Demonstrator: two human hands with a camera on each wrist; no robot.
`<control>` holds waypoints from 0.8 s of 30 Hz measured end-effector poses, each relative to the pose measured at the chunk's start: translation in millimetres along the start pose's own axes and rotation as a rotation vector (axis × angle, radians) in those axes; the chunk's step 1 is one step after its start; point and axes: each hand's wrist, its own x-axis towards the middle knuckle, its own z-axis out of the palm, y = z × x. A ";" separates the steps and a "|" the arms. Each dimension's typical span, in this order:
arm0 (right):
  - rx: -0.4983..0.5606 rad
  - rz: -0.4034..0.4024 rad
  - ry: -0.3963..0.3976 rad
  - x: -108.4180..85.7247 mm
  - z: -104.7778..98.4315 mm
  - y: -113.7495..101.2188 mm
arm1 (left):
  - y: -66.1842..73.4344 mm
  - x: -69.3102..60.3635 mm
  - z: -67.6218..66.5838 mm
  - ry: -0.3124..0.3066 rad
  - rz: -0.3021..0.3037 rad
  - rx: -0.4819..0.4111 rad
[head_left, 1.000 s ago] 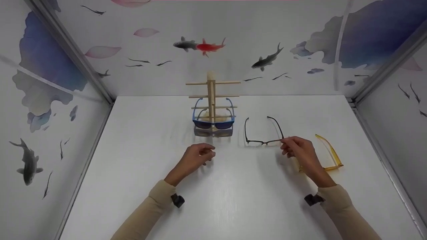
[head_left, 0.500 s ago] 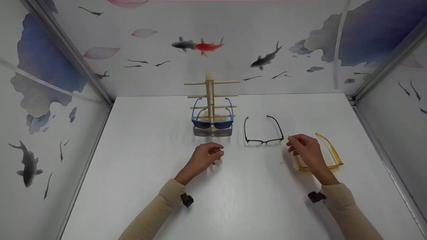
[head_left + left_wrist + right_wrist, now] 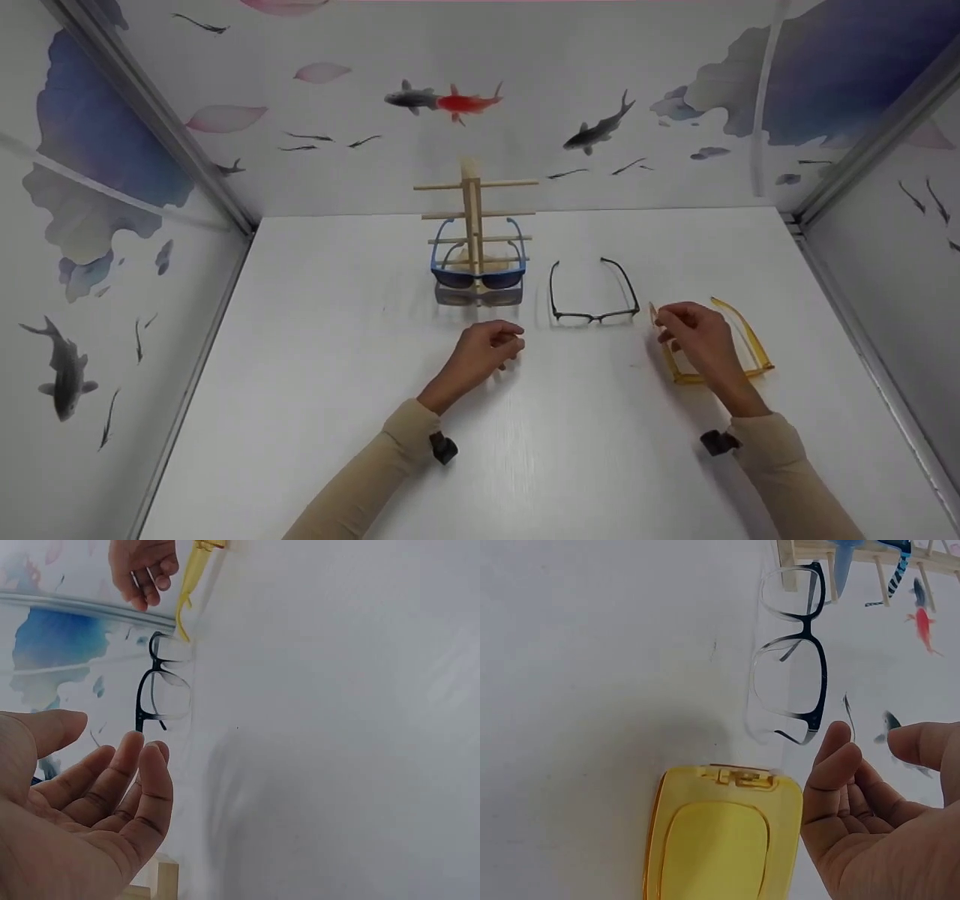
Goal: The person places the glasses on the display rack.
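Note:
My right hand hovers over the left arm of the yellow glasses. Thumb and fingers stand apart with nothing between them in the right wrist view, where the yellow frame fills the bottom. Left of that hand, black-framed glasses rest on the table, arms unfolded toward the back wall. My left hand, its fingers loosely bent and holding nothing, is in front of the wooden display stand. On the stand's lower pegs hang blue sunglasses and, beneath them, a grey pair.
The white table is bounded by a printed wall behind and panels on both sides. The stand's upper pegs hold no glasses. Dark cameras sit on both wrists.
My right hand has let go of the black-framed glasses' right corner and moved right, over the yellow glasses. My left hand has shifted right, still holding nothing.

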 end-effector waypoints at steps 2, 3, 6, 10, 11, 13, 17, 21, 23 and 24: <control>-0.017 -0.020 0.020 -1.6 -4.1 1.4 | 0.4 1.5 5.0 -0.005 0.004 -0.008; -0.027 -0.031 0.029 -2.5 -6.4 2.0 | 0.5 2.2 7.4 -0.007 0.008 -0.011; -0.057 -0.059 0.052 -6.1 -13.4 3.7 | 0.8 3.8 14.0 -0.021 0.015 -0.020; -0.075 -0.055 0.066 -9.8 -20.8 8.4 | 0.5 5.4 20.9 -0.037 0.009 -0.042; -0.074 -0.045 0.068 -10.9 -22.6 10.1 | 0.7 6.5 22.8 -0.039 0.006 -0.044; -0.069 -0.028 0.065 -12.2 -24.0 12.6 | 0.4 9.2 25.4 -0.036 0.003 -0.042; -0.060 -0.014 0.045 -11.4 -21.0 11.9 | -1.2 16.1 27.6 -0.004 -0.010 -0.031; -0.089 -0.007 0.018 -5.0 -16.9 6.1 | -1.3 22.0 30.9 0.039 -0.018 -0.026; -0.111 -0.002 0.006 -1.4 -15.6 3.1 | -0.5 24.6 34.1 0.051 -0.019 -0.023; -0.120 0.001 -0.001 0.5 -15.0 2.2 | 0.1 25.8 36.0 0.055 -0.020 -0.025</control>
